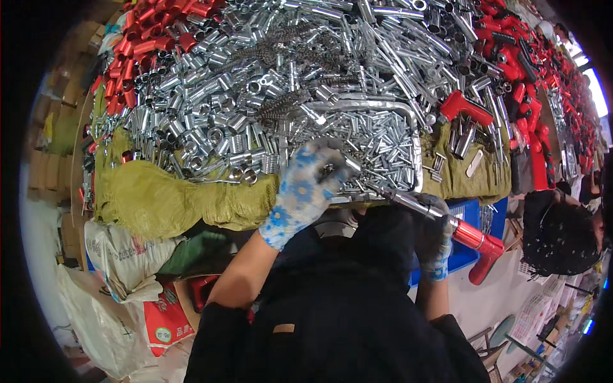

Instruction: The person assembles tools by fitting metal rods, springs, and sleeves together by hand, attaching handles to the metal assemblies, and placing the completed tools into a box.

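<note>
My left hand point(303, 185), in a white glove with blue flowers, is over the near part of a metal-rimmed tray point(418, 140) of small silver pins point(383, 143). Its fingers are curled together, and what lies between them is too small to make out. My right hand point(435, 230), in a similar glove, is closed around the silver shaft of a tool with a red pistol-shaped handle point(488, 252). The shaft's thin tip point(377, 189) points left toward the tray's near edge, close to my left fingertips. The glove partly hides the shaft.
Silver tubes and sockets point(217, 121) are heaped behind and left of the tray, with dark springs point(281, 105) among them. Red handles point(517, 57) pile up at right; another red handle point(466, 108) lies nearer. Yellow-green sacking point(172, 198) covers the front edge. Blue bins point(469, 214) stand below.
</note>
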`<move>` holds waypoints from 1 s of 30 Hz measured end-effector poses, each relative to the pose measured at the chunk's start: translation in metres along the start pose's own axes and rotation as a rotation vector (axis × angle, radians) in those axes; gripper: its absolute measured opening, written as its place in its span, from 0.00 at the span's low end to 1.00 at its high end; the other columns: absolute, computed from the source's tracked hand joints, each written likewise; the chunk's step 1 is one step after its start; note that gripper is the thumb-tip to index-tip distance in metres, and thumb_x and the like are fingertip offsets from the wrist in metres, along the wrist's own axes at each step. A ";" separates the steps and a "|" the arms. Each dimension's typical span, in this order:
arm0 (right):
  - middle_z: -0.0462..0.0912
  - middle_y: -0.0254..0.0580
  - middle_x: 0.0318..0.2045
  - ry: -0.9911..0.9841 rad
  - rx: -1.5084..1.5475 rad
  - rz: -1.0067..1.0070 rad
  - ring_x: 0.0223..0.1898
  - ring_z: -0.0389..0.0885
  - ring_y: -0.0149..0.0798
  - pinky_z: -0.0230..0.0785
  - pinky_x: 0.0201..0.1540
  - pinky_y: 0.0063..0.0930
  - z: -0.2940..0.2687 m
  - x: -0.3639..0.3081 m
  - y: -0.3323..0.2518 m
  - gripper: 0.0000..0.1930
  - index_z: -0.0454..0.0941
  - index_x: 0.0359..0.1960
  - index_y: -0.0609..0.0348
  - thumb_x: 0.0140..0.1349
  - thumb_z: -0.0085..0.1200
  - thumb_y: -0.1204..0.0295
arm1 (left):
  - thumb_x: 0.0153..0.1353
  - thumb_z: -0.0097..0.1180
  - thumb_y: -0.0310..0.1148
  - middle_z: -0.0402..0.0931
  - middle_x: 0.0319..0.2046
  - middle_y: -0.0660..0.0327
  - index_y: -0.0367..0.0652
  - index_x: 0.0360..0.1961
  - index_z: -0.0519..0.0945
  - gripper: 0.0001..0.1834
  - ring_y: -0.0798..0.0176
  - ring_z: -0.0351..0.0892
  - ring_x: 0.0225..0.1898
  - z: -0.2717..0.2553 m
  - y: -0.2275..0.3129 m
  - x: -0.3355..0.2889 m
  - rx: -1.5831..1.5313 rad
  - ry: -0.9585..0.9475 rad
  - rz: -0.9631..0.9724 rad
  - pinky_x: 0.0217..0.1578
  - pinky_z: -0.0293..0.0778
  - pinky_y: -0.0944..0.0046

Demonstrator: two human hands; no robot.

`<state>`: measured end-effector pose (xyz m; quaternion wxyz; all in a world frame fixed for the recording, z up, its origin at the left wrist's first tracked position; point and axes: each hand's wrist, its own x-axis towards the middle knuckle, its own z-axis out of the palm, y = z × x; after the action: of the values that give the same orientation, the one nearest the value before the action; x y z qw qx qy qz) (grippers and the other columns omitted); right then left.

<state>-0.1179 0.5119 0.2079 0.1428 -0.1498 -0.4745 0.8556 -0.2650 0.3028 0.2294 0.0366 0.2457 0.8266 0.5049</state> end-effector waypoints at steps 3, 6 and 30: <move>0.75 0.52 0.48 0.038 0.040 0.049 0.51 0.75 0.49 0.69 0.54 0.44 -0.003 0.006 0.006 0.37 0.69 0.50 0.66 0.51 0.59 0.43 | 0.56 0.60 0.34 0.77 0.39 0.59 0.42 0.35 0.78 0.09 0.62 0.76 0.41 -0.006 -0.004 0.007 -0.266 0.038 -0.209 0.38 0.72 0.64; 0.75 0.52 0.48 0.043 0.056 0.040 0.49 0.76 0.48 0.72 0.51 0.41 0.002 0.014 0.006 0.38 0.69 0.51 0.66 0.51 0.58 0.42 | 0.60 0.57 0.34 0.78 0.38 0.62 0.43 0.40 0.76 0.09 0.71 0.76 0.37 -0.004 -0.013 0.007 -0.798 0.081 -0.562 0.32 0.71 0.71; 0.79 0.42 0.41 0.005 -0.270 0.012 0.42 0.78 0.34 0.71 0.48 0.30 0.048 0.010 -0.007 0.25 0.73 0.42 0.63 0.44 0.69 0.66 | 0.53 0.58 0.26 0.73 0.46 0.53 0.44 0.51 0.73 0.21 0.48 0.75 0.46 -0.020 0.022 -0.005 0.056 -0.384 0.227 0.44 0.73 0.56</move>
<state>-0.1454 0.4827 0.2365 0.1172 -0.1728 -0.5841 0.7844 -0.2589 0.2928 0.2568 0.1294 0.4298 0.7852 0.4266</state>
